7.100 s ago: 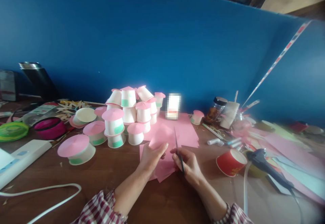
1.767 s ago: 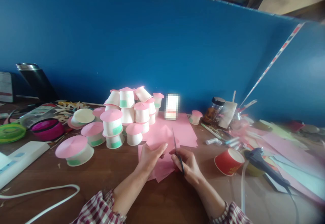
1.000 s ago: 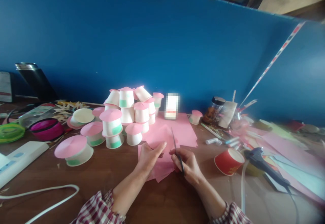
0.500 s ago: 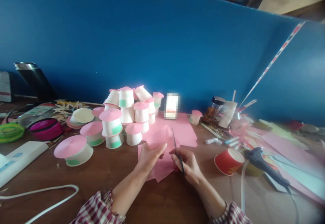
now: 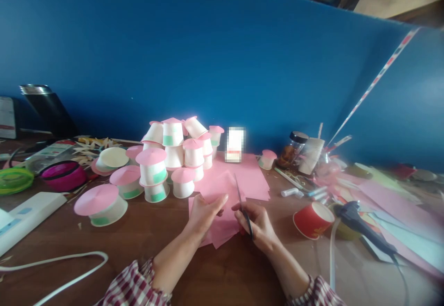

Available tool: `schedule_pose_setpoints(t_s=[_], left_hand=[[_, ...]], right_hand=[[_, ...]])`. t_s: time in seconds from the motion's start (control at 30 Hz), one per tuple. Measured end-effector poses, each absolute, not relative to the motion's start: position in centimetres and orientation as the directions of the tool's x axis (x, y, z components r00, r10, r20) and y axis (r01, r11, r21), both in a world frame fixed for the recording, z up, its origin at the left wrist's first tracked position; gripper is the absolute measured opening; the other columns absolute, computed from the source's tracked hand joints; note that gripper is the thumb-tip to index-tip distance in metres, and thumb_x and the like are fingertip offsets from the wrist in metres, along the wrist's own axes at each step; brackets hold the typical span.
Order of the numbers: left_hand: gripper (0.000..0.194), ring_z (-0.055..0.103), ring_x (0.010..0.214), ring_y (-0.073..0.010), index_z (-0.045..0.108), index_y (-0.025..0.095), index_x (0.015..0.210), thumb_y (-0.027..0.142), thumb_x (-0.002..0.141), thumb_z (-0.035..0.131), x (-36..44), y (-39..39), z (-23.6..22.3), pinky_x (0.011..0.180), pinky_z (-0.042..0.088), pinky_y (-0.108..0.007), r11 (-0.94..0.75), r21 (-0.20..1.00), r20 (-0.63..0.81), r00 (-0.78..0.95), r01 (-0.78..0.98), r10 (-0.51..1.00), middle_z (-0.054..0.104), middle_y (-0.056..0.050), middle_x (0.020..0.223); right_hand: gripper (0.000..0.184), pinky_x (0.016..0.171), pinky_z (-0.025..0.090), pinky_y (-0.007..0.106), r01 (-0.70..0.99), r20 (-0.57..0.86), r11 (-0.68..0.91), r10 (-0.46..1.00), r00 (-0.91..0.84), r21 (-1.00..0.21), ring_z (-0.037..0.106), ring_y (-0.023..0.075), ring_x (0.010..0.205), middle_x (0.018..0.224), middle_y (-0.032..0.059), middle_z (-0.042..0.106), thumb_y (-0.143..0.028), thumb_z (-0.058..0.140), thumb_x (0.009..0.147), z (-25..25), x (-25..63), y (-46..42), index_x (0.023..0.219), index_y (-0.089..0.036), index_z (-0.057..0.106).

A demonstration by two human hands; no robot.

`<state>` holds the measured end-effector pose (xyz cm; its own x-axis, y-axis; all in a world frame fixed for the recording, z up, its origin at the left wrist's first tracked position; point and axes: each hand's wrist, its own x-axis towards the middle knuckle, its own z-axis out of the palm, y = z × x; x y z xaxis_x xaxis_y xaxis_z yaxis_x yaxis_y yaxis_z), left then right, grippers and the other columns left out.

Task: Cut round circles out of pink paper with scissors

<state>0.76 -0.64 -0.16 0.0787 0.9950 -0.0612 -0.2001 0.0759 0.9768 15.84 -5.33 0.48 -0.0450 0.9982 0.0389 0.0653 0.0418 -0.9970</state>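
My right hand (image 5: 255, 225) is closed around the handles of a pair of scissors (image 5: 243, 204), whose blade points up and away along a sheet of pink paper (image 5: 217, 186). That sheet is pinched in my left hand (image 5: 205, 213), thumb on top, and the fingers beneath it are partly hidden. Under both hands lie more pink paper sheets (image 5: 222, 234) on the brown table. To the left of the paper, several white paper cups with pink cone tops (image 5: 152, 169) stand stacked and side by side.
A red paper cup (image 5: 312, 220) and a glue gun (image 5: 364, 227) lie to the right. Behind them are a dark-lidded jar (image 5: 294, 149) and stacked cups (image 5: 310, 156). On the left are a white power strip (image 5: 34, 213), its cable, a magenta tape roll (image 5: 64, 176) and a black flask (image 5: 48, 109).
Almost nothing differs. The hands, scissors and pink sheet keep nearly the same places.
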Motion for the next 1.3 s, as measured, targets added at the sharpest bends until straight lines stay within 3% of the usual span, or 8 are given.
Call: schedule_pose_setpoints(t_s=[0.3, 0.7, 1.3], left_hand=[[0.031, 0.044, 0.053, -0.0102, 0.055, 0.014, 0.057, 0.04, 0.067, 0.07, 0.8, -0.9, 0.7, 0.051, 0.042, -0.023, 0.066, 0.97, -0.043, 0.103, -0.235, 0.994, 0.048, 0.001, 0.054], [0.039, 0.049, 0.05, -0.0126, 0.054, 0.014, 0.047, 0.044, 0.067, 0.07, 0.6, -0.5, -0.8, 0.052, 0.042, -0.025, 0.059, 0.992, -0.05, 0.079, -0.11, 0.996, 0.053, -0.002, 0.049], [0.037, 0.046, 0.05, -0.0111, 0.051, 0.015, 0.049, 0.041, 0.065, 0.071, 0.8, -0.6, -0.3, 0.05, 0.042, -0.024, 0.081, 0.983, -0.071, 0.066, -0.162, 0.995, 0.048, 0.001, 0.049]], right_hand=[[0.035, 0.041, 0.032, 0.021, 0.057, 0.034, 0.037, 0.998, -0.05, -0.998, 0.042, 0.008, 0.041, 0.048, -0.0044, 0.049, -0.042, 0.067, 0.075, 0.4, 15.7, -5.3, 0.088, -0.01, 0.063], [0.033, 0.042, 0.036, 0.021, 0.05, 0.067, 0.07, 0.996, -0.06, -0.996, 0.045, 0.0085, 0.044, 0.051, -0.0032, 0.051, -0.04, 0.068, 0.075, 0.0, 15.9, -5.3, 0.09, -0.011, 0.063], [0.03, 0.042, 0.032, 0.02, 0.071, 0.062, 0.066, 0.996, -0.058, -0.995, 0.044, 0.0079, 0.042, 0.049, -0.0037, 0.05, -0.038, 0.066, 0.078, -0.2, 16.1, -5.3, 0.09, -0.01, 0.063]])
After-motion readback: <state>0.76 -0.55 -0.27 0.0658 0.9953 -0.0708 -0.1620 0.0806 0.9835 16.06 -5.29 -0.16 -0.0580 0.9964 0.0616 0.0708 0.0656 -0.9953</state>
